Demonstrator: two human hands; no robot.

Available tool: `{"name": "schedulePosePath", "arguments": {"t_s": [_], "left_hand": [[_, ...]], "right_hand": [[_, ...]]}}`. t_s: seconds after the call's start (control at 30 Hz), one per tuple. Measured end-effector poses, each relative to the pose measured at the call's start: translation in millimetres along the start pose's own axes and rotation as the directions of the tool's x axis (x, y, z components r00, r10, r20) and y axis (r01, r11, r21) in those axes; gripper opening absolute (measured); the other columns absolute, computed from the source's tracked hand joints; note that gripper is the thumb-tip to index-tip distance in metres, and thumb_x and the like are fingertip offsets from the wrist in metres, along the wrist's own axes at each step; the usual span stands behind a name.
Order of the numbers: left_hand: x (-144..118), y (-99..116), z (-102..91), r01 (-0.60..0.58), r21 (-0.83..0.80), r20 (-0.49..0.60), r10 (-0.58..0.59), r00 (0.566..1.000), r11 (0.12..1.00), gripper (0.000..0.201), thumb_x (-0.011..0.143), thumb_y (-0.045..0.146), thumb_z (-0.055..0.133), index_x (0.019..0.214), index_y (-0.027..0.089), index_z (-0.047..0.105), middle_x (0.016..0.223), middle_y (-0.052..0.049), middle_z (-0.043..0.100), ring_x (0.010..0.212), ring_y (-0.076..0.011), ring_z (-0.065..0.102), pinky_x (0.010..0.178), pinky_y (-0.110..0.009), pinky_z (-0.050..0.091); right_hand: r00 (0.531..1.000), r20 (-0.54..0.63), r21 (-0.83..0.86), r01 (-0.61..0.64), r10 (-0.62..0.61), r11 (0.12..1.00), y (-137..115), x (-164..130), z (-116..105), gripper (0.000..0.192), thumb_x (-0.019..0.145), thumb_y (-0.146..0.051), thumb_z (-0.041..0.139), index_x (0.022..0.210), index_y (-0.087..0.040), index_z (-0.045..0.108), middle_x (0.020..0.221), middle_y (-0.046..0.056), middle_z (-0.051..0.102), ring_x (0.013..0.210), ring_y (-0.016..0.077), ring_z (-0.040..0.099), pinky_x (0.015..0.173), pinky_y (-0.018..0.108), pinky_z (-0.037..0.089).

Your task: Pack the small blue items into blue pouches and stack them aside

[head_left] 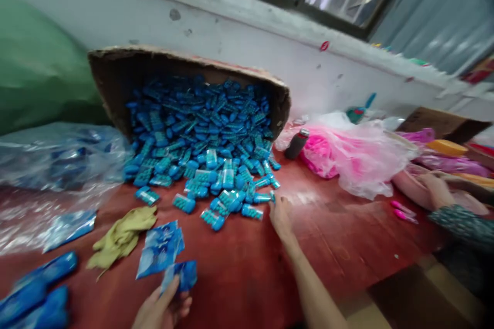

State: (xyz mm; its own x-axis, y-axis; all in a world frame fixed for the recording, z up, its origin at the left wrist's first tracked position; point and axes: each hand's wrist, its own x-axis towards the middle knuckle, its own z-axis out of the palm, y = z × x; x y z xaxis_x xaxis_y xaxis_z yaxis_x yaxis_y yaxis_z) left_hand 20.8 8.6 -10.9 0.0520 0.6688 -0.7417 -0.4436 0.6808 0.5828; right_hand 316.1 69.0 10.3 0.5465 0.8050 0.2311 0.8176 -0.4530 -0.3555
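Containers with blue ends [198, 123] fill a cardboard box [283, 105] that lies with its open side facing the person, and they spill forward onto the red worktop [239, 272]. The left grip [164, 302] is closed, thumb over fingers, on a small blue packet [187, 275] near the front edge. Just beyond it, blue printed sachets [159, 248] lie flat, with an olive cloth [123, 234] to their left. The right grip [281, 216] is at the right edge of the spill, its fingertips at the end of one of the nearest containers; blur hides whether they have closed on it.

At lower left are some rounded blue packs [36, 288]; behind them a clear plastic sheet [27, 211] covers part of the worktop. A dark bottle [297, 145] stands tilted in view beside a pink-filled plastic bag [363, 151]. At far right, a co-worker's hand [436, 190] reaches into a pink container [411, 185].
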Motion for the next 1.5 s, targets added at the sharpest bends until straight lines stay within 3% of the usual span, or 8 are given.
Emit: {"name": "schedulePosePath", "arguments": {"t_s": [0.27, 0.43, 0.57, 0.7, 1.13, 1.23, 1.4, 1.5], "left_hand": [[-18.9, 2.3, 0.2, 0.082, -0.186, 0.059, -0.072, 0.996, 0.979, 0.013, 0.075, 0.022, 0.056, 0.065, 0.013, 0.055, 0.047, -0.001, 0.058, 0.043, -0.0106, 0.057, 0.039, -0.018, 0.045], [-21.3, 1.2, -7.6, 0.034, -0.184, 0.072, -0.021, 0.997, 0.982, 0.010, 0.072, 0.022, 0.060, 0.068, 0.014, 0.055, 0.049, 0.000, 0.058, 0.046, -0.0115, 0.058, 0.041, -0.019, 0.047], [-20.8, 0.0, -9.4, -0.052, -0.133, 0.062, 0.060, 0.996, 0.990, 0.015, 0.068, 0.025, 0.065, 0.067, 0.014, 0.055, 0.049, 0.000, 0.059, 0.047, -0.0122, 0.059, 0.043, -0.019, 0.047], [-22.9, 0.1, -8.7, -0.086, -0.114, 0.052, 0.092, 0.994, 0.990, 0.018, 0.065, 0.028, 0.066, 0.066, 0.014, 0.055, 0.048, 0.000, 0.058, 0.047, -0.0118, 0.058, 0.043, -0.019, 0.046], [-27.3, 12.1, -12.8, -0.189, -0.009, 0.086, 0.189, 0.978, 0.982, 0.024, 0.062, 0.035, 0.067, 0.064, 0.013, 0.060, 0.049, 0.000, 0.057, 0.047, -0.0099, 0.053, 0.047, -0.022, 0.045], [-25.1, 13.4, -15.8, -0.260, 0.065, 0.082, 0.255, 0.964, 0.963, 0.024, 0.060, 0.036, 0.068, 0.061, 0.013, 0.060, 0.050, -0.001, 0.060, 0.048, -0.0115, 0.054, 0.050, -0.024, 0.046], [-19.7, 11.4, -16.5, -0.320, 0.079, 0.040, 0.318, 0.947, 0.944, 0.026, 0.056, 0.034, 0.071, 0.070, 0.013, 0.063, 0.059, -0.002, 0.065, 0.053, -0.0146, 0.059, 0.055, -0.028, 0.049], [-20.9, 9.9, -12.6, -0.198, -0.125, 0.072, 0.208, 0.976, 0.972, 0.021, 0.061, 0.032, 0.069, 0.070, 0.014, 0.061, 0.063, -0.002, 0.066, 0.058, -0.0146, 0.061, 0.056, -0.027, 0.050]], "right_hand": [[0.999, 0.044, 0.367, 0.013, -0.031, 0.930, 10.9, -60.7, 25.6, 0.035, 0.072, -0.030, 0.052, 0.103, -0.015, 0.055, 0.098, 0.011, 0.056, 0.090, 0.0247, 0.050, 0.077, 0.036, 0.038], [0.958, 0.268, 0.744, -0.274, 0.103, 0.610, -13.0, -83.7, 10.1, 0.037, 0.065, -0.032, 0.061, 0.098, -0.016, 0.054, 0.086, 0.004, 0.057, 0.074, 0.0184, 0.053, 0.069, 0.031, 0.042], [0.852, 0.508, 0.814, -0.427, -0.128, 0.394, -50.4, -119.8, -10.1, 0.036, 0.072, -0.032, 0.058, 0.105, -0.020, 0.050, 0.070, -0.003, 0.054, 0.055, 0.0115, 0.047, 0.055, 0.024, 0.040], [0.763, 0.530, 0.834, -0.392, -0.370, 0.387, -78.1, -149.0, -16.3, 0.030, 0.073, -0.022, 0.057, 0.103, -0.021, 0.054, 0.089, 0.002, 0.059, 0.077, 0.0162, 0.055, 0.070, 0.027, 0.045], [0.713, 0.337, 0.898, -0.047, -0.616, 0.437, -81.3, -146.6, -23.6, 0.027, 0.077, -0.014, 0.053, 0.099, -0.027, 0.062, 0.108, 0.004, 0.055, 0.102, 0.0189, 0.052, 0.089, 0.030, 0.041], [0.717, 0.367, 0.899, -0.110, -0.593, 0.423, -83.1, -147.9, -19.5, 0.027, 0.075, -0.016, 0.055, 0.099, -0.027, 0.062, 0.107, 0.004, 0.056, 0.100, 0.0195, 0.053, 0.087, 0.030, 0.042], [0.729, 0.581, 0.812, -0.485, -0.362, 0.325, -90.8, -170.8, 5.9, 0.029, 0.074, -0.024, 0.055, 0.103, -0.021, 0.053, 0.072, 0.000, 0.059, 0.054, 0.0126, 0.054, 0.043, 0.021, 0.045], [0.811, 0.441, 0.879, -0.303, -0.384, 0.369, -95.1, -186.8, 15.6, 0.027, 0.074, -0.019, 0.057, 0.101, -0.022, 0.054, 0.090, 0.003, 0.061, 0.081, 0.0172, 0.058, 0.071, 0.028, 0.050]]}}
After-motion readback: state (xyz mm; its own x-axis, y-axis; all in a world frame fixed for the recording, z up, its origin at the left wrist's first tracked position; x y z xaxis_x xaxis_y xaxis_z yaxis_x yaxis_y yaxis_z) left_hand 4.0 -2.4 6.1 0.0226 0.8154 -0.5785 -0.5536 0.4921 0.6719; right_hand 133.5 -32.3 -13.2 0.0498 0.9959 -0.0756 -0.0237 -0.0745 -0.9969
